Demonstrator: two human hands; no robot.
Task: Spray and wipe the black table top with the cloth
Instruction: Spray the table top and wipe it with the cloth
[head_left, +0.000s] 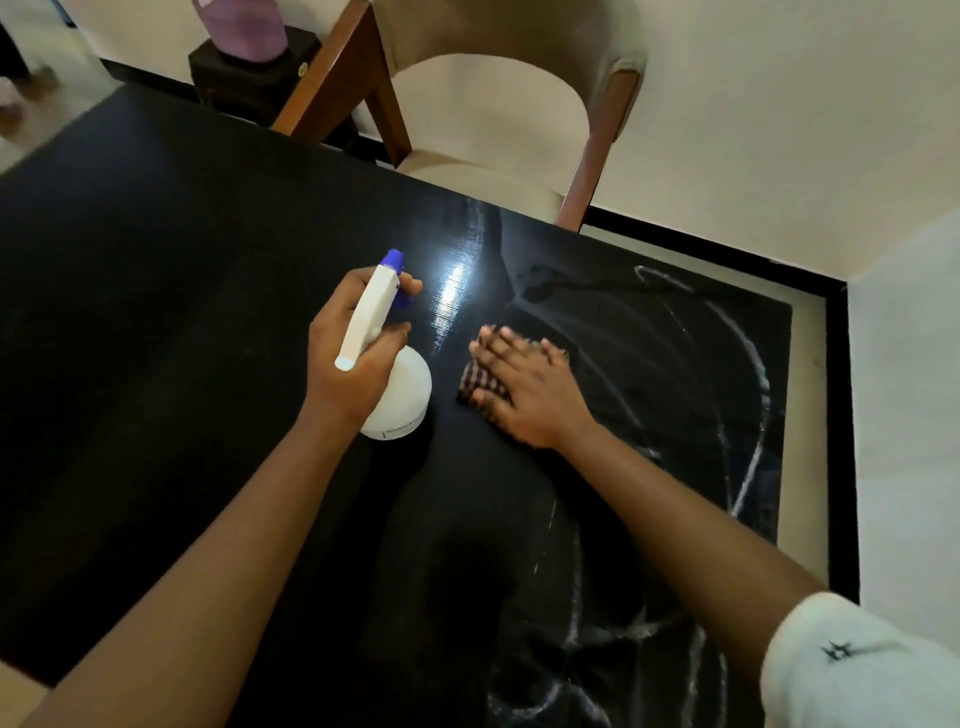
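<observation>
**Wiping the right half, sprayer held ready**

Both forearms reach in from the bottom edge over the black table top (156, 322). Left hand (348, 358) has its fingers curled around the neck of the white spray bottle (395, 384), with one finger forward by the blue trigger. Right hand (524, 389) lies flat, fingers spread and pressed down on the checked cloth (480, 384), which sits near the middle of the table, just right of the bottle.

Pale streaks and wet arcs cover the right half; the left half looks dry and untouched, so roughly half the job seems left.

Risks, as I judge them: the bottle appears to hover above the surface, and a slack grip could drop it. Liquid pushed toward the right edge may run onto the floor. The small folded cloth could also just smear the residue.

Bottle's long axis runs from base near the person up and away, nozzle (393, 258) pointing toward the far edge and the chair (493, 130).
</observation>
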